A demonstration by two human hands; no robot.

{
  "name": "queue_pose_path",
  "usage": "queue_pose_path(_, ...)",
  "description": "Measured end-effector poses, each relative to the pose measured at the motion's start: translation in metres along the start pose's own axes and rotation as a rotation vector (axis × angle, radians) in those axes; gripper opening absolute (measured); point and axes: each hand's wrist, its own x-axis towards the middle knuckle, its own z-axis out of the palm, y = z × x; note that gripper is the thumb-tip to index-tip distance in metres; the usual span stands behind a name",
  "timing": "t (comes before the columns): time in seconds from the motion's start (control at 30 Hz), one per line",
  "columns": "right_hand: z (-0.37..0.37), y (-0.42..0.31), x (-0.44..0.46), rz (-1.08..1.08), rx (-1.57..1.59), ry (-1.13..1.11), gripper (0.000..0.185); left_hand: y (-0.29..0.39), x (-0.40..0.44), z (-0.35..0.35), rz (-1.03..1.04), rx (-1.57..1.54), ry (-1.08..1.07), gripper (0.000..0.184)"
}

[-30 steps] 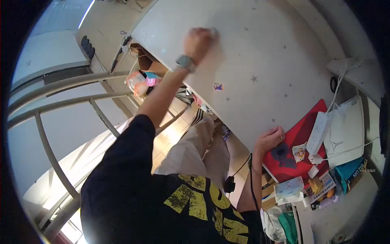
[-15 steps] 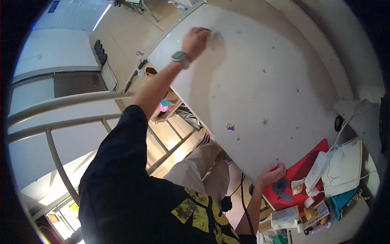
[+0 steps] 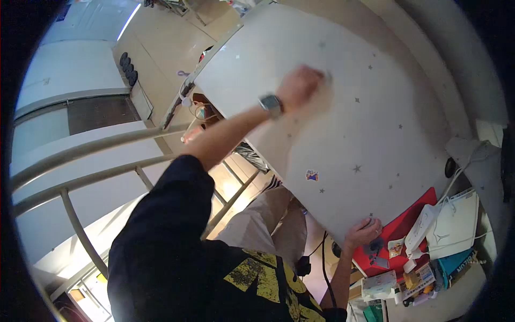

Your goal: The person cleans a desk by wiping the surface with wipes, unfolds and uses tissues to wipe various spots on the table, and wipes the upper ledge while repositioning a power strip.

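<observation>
My left hand (image 3: 301, 88), blurred by motion, is closed in a fist low over the white tabletop (image 3: 322, 145) near its middle. A small greyish blur shows at its fingertips; I cannot make out what it is. A watch (image 3: 271, 105) is on that wrist. At the near right edge of the table rests my right hand (image 3: 363, 233), its fingers loosely bent and apart, beside a red folder-like sheet (image 3: 394, 228). A ring is on one finger. Grey stars (image 3: 357, 168) and a small colourful sticker (image 3: 311, 175) dot the tabletop.
On the right lie a white power strip (image 3: 421, 228) with cables, a white flat case (image 3: 456, 220), a teal pouch (image 3: 456, 265) and several small boxes (image 3: 378, 285). Metal bed rails (image 3: 80, 155) stand on the left. A wall borders the table's far side.
My left hand has swept across the tabletop, from its upper left towards the middle. The right hand stays at the near edge. The whole view has shifted slightly.
</observation>
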Motion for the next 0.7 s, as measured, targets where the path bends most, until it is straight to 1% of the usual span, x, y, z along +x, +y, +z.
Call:
queue_pose_path(0.03, 0.001, 0.004, -0.002, 0.005, 0.000, -0.016, 0.028, 0.032, -0.003, -0.001, -0.015, -0.045, -0.112, 0.027)
queue_pose_path(0.1, 0.000, 0.007, -0.003, 0.015, -0.001, -0.047, 0.028, 0.039, -0.003, -0.004, 0.048, -0.049, -0.063, 0.018)
queue_pose_path(0.13, 0.000, 0.008, -0.003, 0.022, 0.000, -0.059, 0.028, 0.026, 0.004, -0.020, -0.035, 0.056, -0.125, 0.010)
queue_pose_path(0.17, 0.001, 0.009, -0.003, 0.032, 0.002, -0.067, 0.029, -0.001, 0.015, -0.044, -0.112, 0.161, -0.187, 0.008)
queue_pose_path(0.23, 0.005, 0.006, -0.003, 0.012, -0.007, 0.001, 0.029, -0.051, 0.030, -0.074, -0.326, 0.190, 0.017, 0.023)
queue_pose_path(0.3, 0.004, 0.005, -0.006, -0.005, -0.008, 0.021, 0.029, -0.095, 0.045, -0.071, -0.111, 0.380, 0.261, 0.029)
queue_pose_path(0.33, 0.005, 0.008, -0.005, -0.017, 0.000, 0.018, 0.029, -0.092, 0.052, -0.058, -0.099, 0.355, 0.216, 0.025)
queue_pose_path(0.4, 0.003, 0.007, -0.002, -0.021, 0.017, 0.010, 0.029, -0.075, 0.075, -0.017, -0.064, 0.313, 0.138, 0.021)
queue_pose_path(0.47, 0.000, 0.003, 0.000, -0.006, 0.037, -0.004, 0.030, -0.006, 0.077, 0.031, -0.196, -0.005, -0.066, 0.023)
queue_pose_path(0.5, -0.001, 0.003, 0.000, 0.009, 0.025, -0.022, 0.030, 0.042, 0.069, 0.050, -0.041, 0.008, -0.046, 0.022)
queue_pose_path(0.53, -0.002, 0.003, 0.000, 0.023, 0.015, -0.040, 0.030, 0.079, 0.046, 0.066, 0.022, -0.059, -0.057, 0.017)
queue_pose_path(0.57, -0.003, 0.004, -0.001, 0.036, 0.007, -0.058, 0.030, 0.116, 0.024, 0.083, 0.084, -0.127, -0.073, 0.018)
queue_pose_path(0.6, 0.000, 0.007, -0.002, 0.010, 0.003, -0.030, 0.030, 0.136, 0.006, 0.092, 0.061, -0.218, -0.166, 0.028)
queue_pose_path(0.67, 0.007, 0.016, -0.006, -0.036, -0.001, 0.026, 0.029, 0.124, 0.012, 0.056, -0.250, -0.247, -0.293, 0.028)
queue_pose_path(0.7, 0.003, 0.016, -0.003, -0.009, 0.001, 0.016, 0.029, 0.107, 0.014, 0.035, -0.407, -0.257, -0.355, 0.029)
